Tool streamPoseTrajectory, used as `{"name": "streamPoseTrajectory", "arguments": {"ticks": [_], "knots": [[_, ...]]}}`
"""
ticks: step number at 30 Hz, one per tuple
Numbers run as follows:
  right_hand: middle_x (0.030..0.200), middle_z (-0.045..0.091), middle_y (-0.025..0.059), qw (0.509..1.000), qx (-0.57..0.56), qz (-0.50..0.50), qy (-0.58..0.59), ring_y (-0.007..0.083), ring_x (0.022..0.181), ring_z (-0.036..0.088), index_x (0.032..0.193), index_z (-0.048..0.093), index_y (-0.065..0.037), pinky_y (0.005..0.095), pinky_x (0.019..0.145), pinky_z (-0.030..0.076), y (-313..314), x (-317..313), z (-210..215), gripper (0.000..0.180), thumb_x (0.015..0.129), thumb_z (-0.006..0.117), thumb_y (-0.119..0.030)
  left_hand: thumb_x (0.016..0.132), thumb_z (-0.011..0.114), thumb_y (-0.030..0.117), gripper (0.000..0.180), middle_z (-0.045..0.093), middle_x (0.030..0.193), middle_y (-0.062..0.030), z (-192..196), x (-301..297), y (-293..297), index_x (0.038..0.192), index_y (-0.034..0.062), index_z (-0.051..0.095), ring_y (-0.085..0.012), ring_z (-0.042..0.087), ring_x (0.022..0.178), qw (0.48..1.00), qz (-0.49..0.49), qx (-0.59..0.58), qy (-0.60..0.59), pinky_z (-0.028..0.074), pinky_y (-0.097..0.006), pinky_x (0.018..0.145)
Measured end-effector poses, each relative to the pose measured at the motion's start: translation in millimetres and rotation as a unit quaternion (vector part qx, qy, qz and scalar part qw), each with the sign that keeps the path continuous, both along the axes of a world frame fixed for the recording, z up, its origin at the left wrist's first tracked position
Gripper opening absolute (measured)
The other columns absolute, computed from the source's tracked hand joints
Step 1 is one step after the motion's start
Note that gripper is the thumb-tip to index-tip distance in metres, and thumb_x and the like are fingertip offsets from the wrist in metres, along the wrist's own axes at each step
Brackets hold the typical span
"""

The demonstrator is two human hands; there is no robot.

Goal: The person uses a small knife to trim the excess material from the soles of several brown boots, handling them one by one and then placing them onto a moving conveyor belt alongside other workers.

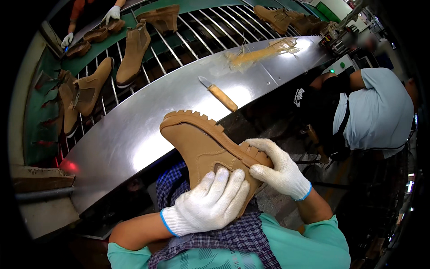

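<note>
A tan ankle boot [192, 141] with a lugged brown sole is held over my lap, sole up and to the right, toe pointing to the far left. My left hand [208, 201], in a white knit glove, spreads its fingers over the boot's side near the elastic panel; its thumb is hidden. My right hand [278, 168], gloved the same way, grips the sole at one end, thumb on the near side. Beyond the boot, a knife [221, 97] with a wooden handle lies on the metal bench.
The shiny metal bench [179, 92] curves across, with a dried yellowish glue smear [260, 54]. Behind it, boots [134, 56] stand on a rack of metal rollers [204, 33]. A co-worker's gloved hand [112, 15] is at far left among soles. Another person [380, 107] sits at right.
</note>
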State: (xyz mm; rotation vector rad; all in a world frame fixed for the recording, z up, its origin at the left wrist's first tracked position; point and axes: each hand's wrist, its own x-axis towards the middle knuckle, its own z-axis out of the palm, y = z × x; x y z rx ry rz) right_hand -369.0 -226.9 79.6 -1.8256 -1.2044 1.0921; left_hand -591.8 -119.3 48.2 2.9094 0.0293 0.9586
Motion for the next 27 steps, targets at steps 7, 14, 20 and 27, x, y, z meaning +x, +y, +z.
{"name": "streamPoseTrajectory", "arguments": {"ticks": [7,14,20,27], "knots": [[0.139,0.060,0.0161,0.999,-0.036,0.001,0.032,0.0247,0.134,0.057,0.148,0.051,-0.001,0.0415,0.117,0.045,-9.2,-21.0,-28.8,0.063,0.093,0.073,-0.022,0.093,0.073,0.024,0.027,0.077,0.120,-0.0148,-31.7,-27.4,-9.9,0.113,0.0078,0.079,-0.0287,0.074,0.103,1.000,-0.015,-0.013,-0.008,0.065,-0.037,0.082],[0.150,0.055,0.0254,0.982,-0.096,0.150,0.068,0.0398,0.141,0.057,0.160,0.041,0.001,0.0490,0.117,0.047,10.6,-24.3,-38.1,0.073,0.103,0.066,-0.038,0.092,0.074,0.023,0.027,0.076,0.125,-0.0140,-35.0,-64.3,5.6,0.114,0.0085,0.079,-0.0272,0.074,0.107,0.997,-0.023,-0.073,0.018,0.066,-0.035,0.082],[0.137,0.060,0.0242,0.981,-0.074,0.179,0.013,0.0373,0.126,0.065,0.151,0.047,0.002,0.0477,0.107,0.054,4.8,-35.6,-48.7,0.062,0.103,0.070,-0.032,0.091,0.071,0.023,0.028,0.076,0.126,-0.0137,-40.0,-70.0,9.9,0.114,0.0085,0.079,-0.0259,0.074,0.110,0.995,-0.062,-0.050,0.058,0.062,-0.034,0.090],[0.135,0.067,0.0235,0.973,-0.133,0.190,0.016,0.0329,0.120,0.070,0.144,0.054,0.003,0.0447,0.103,0.057,20.3,-26.1,-61.0,0.069,0.097,0.078,-0.043,0.087,0.075,0.021,0.029,0.073,0.130,-0.0122,-29.8,-83.1,14.2,0.113,0.0091,0.079,-0.0266,0.071,0.114,0.987,-0.093,-0.054,0.118,0.061,-0.039,0.095]]}}
